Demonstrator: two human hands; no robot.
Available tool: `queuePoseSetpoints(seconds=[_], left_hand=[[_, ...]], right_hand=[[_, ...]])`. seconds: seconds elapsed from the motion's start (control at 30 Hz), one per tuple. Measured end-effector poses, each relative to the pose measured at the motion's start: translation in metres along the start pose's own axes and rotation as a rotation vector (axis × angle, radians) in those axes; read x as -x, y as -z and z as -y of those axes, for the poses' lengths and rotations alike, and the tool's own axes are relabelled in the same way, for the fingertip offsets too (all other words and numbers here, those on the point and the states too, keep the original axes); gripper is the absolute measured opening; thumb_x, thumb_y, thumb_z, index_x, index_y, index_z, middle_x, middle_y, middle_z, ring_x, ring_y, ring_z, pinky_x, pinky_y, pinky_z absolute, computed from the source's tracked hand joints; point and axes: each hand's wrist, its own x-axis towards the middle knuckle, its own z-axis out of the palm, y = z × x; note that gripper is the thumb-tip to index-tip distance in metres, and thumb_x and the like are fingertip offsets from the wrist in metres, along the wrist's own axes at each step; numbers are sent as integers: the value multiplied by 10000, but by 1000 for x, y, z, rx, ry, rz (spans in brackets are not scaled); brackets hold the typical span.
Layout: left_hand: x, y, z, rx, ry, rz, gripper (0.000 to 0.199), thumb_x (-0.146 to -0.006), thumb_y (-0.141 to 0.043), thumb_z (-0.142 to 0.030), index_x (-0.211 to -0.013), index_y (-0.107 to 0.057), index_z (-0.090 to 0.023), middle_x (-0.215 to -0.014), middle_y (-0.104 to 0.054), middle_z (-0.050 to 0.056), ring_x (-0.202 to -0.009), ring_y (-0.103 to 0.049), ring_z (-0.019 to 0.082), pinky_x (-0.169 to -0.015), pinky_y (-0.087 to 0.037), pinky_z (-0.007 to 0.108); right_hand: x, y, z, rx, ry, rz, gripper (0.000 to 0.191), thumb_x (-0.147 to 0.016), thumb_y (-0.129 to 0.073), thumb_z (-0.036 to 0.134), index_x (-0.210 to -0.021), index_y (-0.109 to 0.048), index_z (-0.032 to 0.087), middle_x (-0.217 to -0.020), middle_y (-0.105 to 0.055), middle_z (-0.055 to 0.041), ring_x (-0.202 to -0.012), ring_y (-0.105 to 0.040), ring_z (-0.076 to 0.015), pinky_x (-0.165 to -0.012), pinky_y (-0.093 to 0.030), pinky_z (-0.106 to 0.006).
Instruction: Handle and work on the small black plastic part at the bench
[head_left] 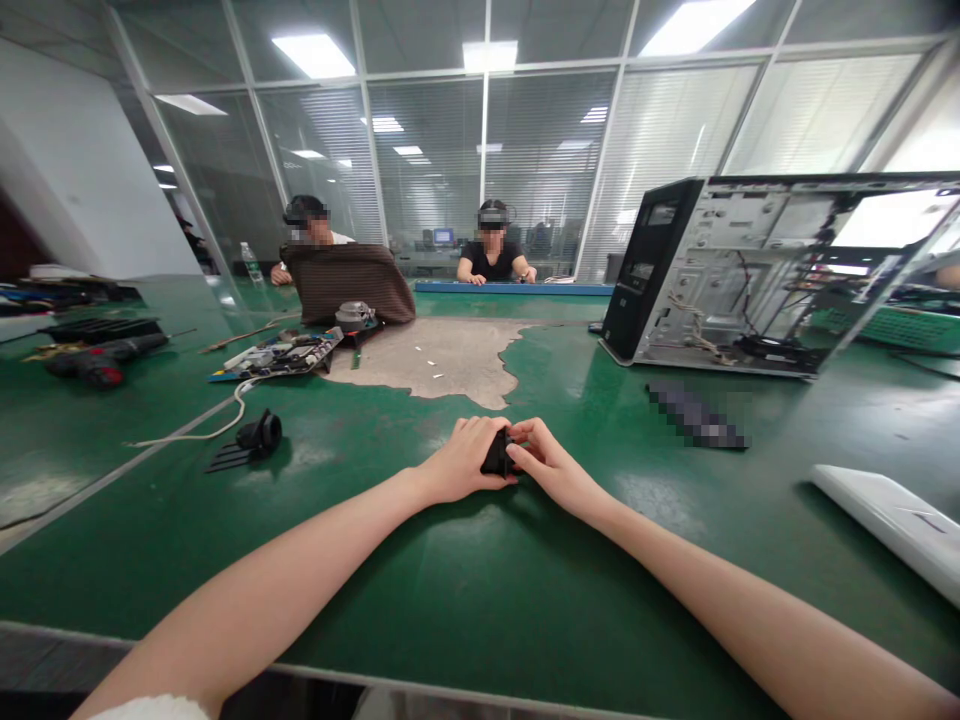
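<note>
A small black part point(496, 454) is held between both hands, low over the green table point(450, 580) near the middle of the view. My left hand point(465, 460) wraps round it from the left, with the fingers over its far side. From the right, my right hand point(544, 458) grips its edge with thumb and fingertips. The hands hide much of the part, so its full shape does not show. To the left on the table lies a black round piece with long prongs point(259, 435).
An open computer case point(660, 275) stands at the right. Nearby are a blurred dark object point(694, 415) and a white device point(892, 515). Left are a circuit board point(281, 355), a white cable point(240, 400) and a power drill point(105, 360). Two people sit across the table.
</note>
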Motion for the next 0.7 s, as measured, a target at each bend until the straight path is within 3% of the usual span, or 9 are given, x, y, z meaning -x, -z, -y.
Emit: queuePoseSetpoints(seconds=[0.27, 0.5, 0.7], left_hand=[[1, 1, 0, -7, 15, 6, 540, -694, -606, -383, -1119, -328, -198, -1037, -511, 68, -939, -468, 233, -808, -320, 356], [1, 1, 0, 4, 13, -8, 575, -684, -610, -410, -1136, -322, -204, -1063, -503, 74, -967, -464, 241, -823, -314, 366], [0, 1, 0, 3, 10, -3, 576, -683, -611, -417, -1130, -325, -195, -1060, -503, 77, -963, -463, 240, -822, -318, 365]], right_hand=[[8, 0, 7, -65, 25, 99, 198, -785, -514, 322, -902, -390, 222, -887, -504, 1, -773, -532, -116, -708, -464, -278], [4, -2, 4, -38, 26, 4, 186, -806, -464, 376, -880, -414, 213, -832, -503, 6, -743, -508, -113, -683, -459, -276], [3, 0, 3, -11, -18, 20, 197, -808, -462, 357, -927, -434, 202, -902, -502, -18, -793, -514, -127, -724, -459, -299]])
